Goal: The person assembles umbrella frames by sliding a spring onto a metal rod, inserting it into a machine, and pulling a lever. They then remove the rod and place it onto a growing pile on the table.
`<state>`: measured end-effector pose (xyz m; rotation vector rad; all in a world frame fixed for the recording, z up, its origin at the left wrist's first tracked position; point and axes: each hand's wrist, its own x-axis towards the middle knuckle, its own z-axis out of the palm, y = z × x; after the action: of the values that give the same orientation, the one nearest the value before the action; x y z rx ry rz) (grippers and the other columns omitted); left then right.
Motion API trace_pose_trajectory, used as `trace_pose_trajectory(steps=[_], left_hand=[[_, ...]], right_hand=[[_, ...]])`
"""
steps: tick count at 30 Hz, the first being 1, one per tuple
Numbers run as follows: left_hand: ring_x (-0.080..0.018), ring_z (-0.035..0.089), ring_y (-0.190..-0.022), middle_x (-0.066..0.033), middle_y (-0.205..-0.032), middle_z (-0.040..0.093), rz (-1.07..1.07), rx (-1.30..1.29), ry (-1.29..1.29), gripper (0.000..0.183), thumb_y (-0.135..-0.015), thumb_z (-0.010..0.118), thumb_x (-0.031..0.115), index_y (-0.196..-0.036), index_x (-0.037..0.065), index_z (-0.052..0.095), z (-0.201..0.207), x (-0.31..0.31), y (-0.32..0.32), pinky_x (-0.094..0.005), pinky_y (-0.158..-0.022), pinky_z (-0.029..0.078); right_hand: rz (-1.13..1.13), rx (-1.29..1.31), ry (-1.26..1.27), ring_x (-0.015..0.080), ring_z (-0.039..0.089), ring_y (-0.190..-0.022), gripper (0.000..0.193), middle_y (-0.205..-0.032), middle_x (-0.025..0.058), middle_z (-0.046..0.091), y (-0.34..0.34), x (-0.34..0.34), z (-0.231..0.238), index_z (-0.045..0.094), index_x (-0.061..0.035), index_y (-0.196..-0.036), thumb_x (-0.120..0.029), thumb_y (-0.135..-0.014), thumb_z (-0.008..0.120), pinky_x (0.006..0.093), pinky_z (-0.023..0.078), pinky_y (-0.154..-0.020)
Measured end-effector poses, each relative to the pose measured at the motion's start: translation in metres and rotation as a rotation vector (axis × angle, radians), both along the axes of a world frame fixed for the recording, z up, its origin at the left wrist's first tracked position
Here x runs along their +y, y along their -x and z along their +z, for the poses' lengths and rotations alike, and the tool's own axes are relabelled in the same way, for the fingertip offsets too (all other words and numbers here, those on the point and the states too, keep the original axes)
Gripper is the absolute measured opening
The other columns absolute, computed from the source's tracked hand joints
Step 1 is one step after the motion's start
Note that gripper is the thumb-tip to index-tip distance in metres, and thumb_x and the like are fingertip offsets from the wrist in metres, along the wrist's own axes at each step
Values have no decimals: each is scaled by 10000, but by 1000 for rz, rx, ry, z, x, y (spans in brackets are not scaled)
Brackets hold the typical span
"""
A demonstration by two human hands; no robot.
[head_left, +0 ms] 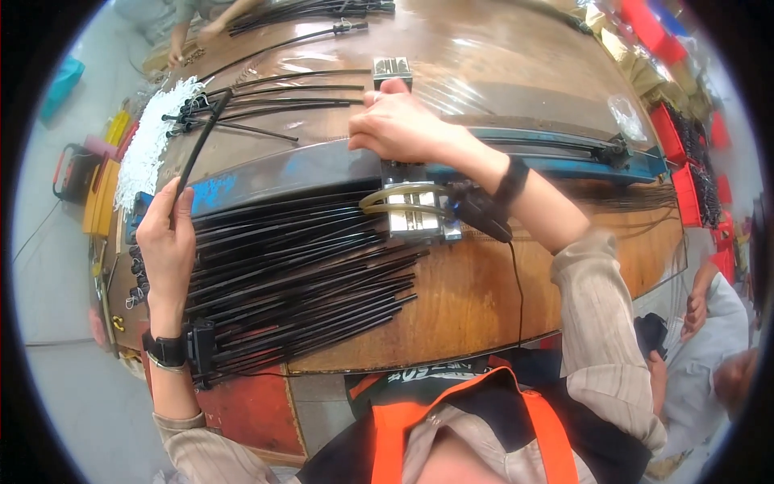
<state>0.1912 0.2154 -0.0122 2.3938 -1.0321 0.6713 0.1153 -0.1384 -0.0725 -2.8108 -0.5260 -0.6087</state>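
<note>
My left hand [167, 234] is closed around the lower end of a thin black rod [204, 145], which slants up and away over the blue-edged metal rail [298, 168]. My right hand [399, 123] reaches across the rail with its fingers curled in. It is next to a shiny metal block [392, 69] at the rail's far side; whatever the fingers hold is hidden. On the near side of the rail sits a metal clamp block [412, 211] with a yellowish hose [395, 194] looped over it. Many black rods [298, 274] lie side by side on the table below my left hand.
White ties [151, 145] lie in a heap at the left edge. More black rods [302, 87] lie beyond the rail. Red bins [684, 173] stand at the right. A co-worker's hand [177, 44] is at the far left; another person [701, 339] sits at the right.
</note>
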Motion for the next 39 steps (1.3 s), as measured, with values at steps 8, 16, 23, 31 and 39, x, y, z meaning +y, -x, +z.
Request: trace_pose_trajectory(steps=[8,16,23,31,39], left_hand=[[-328,627,-729,-170,-863,645,-78,66,-101,204,-915,639,125,-1090,23,655,-20,13,-27,-371,-658,500],[-357,628,-764,-144,-795,614,-501,49,-199,141,-913,600,198,-885,60,586,-74,-158,-15,-432,-645,518],[-346,627,-740,-130,-742,604,-440,136,-212,233,-934,578,238,-794,54,548,-83,-164,-13,-440,-648,512],[-354,627,-751,-135,-752,616,-407,153,-207,252,-933,576,250,-781,51,553,-83,-163,-11,-443,-652,511],[-424,620,-801,-196,-827,649,-336,322,-325,206,-956,533,241,-871,59,580,-75,-165,-11,-510,-676,488]], right_hand=[[-412,-367,232,195,614,-890,141,-788,-20,685,129,-136,-32,667,-147,-894,-44,-797,659,395,287,-1023],[-713,-292,259,259,588,-939,78,-912,73,665,220,-229,-44,665,-93,-946,-103,-876,635,400,366,-961],[-681,-328,171,278,565,-907,71,-842,92,594,219,-236,-58,630,-48,-949,-96,-896,631,390,419,-874],[-726,-323,117,270,577,-992,95,-945,81,633,219,-231,-61,641,-56,-984,-111,-909,626,382,415,-929],[-582,-347,177,263,541,-1209,341,-1212,82,660,210,-122,-45,620,-63,-1226,-69,-885,639,400,364,-1024]])
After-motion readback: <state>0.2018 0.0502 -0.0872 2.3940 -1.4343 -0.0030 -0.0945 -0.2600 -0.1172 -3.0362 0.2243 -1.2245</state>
